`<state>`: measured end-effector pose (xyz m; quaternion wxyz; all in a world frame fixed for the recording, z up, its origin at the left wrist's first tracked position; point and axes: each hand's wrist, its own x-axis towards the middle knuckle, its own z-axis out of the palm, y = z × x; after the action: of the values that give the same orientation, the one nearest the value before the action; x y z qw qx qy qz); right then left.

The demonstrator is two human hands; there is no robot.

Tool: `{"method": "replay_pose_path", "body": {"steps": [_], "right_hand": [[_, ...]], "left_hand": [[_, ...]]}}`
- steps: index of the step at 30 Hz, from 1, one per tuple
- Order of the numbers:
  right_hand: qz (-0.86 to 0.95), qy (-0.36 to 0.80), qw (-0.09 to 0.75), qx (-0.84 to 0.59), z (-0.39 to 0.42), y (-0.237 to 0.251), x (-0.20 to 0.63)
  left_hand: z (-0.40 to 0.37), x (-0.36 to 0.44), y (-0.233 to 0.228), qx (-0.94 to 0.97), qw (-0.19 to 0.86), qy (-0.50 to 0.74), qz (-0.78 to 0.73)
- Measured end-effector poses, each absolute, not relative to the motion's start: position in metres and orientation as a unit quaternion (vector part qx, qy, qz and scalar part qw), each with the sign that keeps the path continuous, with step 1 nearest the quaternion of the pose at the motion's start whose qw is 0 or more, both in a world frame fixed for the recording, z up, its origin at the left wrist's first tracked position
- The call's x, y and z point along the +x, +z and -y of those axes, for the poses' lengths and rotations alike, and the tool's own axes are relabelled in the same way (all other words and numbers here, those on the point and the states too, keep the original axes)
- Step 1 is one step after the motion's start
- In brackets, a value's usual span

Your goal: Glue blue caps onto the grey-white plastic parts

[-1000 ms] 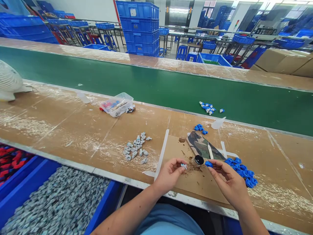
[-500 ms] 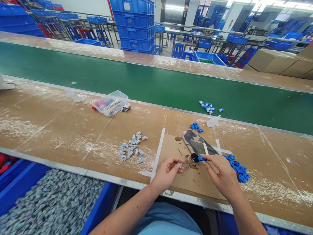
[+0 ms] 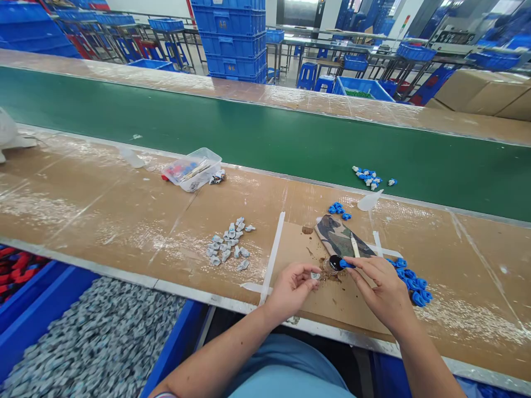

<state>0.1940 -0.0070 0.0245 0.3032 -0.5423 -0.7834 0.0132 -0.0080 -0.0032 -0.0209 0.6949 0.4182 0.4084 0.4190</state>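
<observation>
Between the thumb and fingers of my left hand (image 3: 295, 288) is a small grey plastic piece (image 3: 316, 276). My right hand (image 3: 379, 284) pinches a small blue plastic piece (image 3: 345, 264) at the rim of a little cup of dark liquid (image 3: 335, 262); whether it touches the liquid I cannot tell. Behind the cup lies a camouflage cloth pad (image 3: 338, 235) with a white pointed tool (image 3: 354, 244) on it. More blue pieces (image 3: 415, 284) sit right of my right hand, and a few more (image 3: 337, 208) lie beyond the pad. Loose grey pieces (image 3: 230, 240) are spread out to the left.
A green conveyor belt (image 3: 265, 132) runs behind the cardboard-covered bench, with joined blue-and-white pieces (image 3: 367, 177) on it. A clear plastic box (image 3: 194, 168) stands at the back left. A blue bin of grey pieces (image 3: 95, 337) is at lower left. Blue crates (image 3: 234, 41) are stacked beyond.
The view has shifted slightly, moving the bench items in the picture. Both hands keep their pinches, and the blue piece stays at the cup's rim.
</observation>
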Motion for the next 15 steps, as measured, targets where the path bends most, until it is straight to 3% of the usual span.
{"method": "replay_pose_path", "body": {"steps": [4,10,15], "right_hand": [[0.704,0.1,0.349,-0.611,0.009,0.024,0.192],[0.582,0.355,0.388,-0.62,0.016,0.026,0.184],[0.629,0.324,0.376,-0.598,0.027,0.025,0.173]], "left_hand": [[0.003,-0.006,-0.021,0.432,0.685,0.416,-0.413],[0.001,0.0,-0.016,0.449,0.687,0.388,-0.419],[0.002,0.0,-0.018,0.435,0.699,0.415,-0.386]]}}
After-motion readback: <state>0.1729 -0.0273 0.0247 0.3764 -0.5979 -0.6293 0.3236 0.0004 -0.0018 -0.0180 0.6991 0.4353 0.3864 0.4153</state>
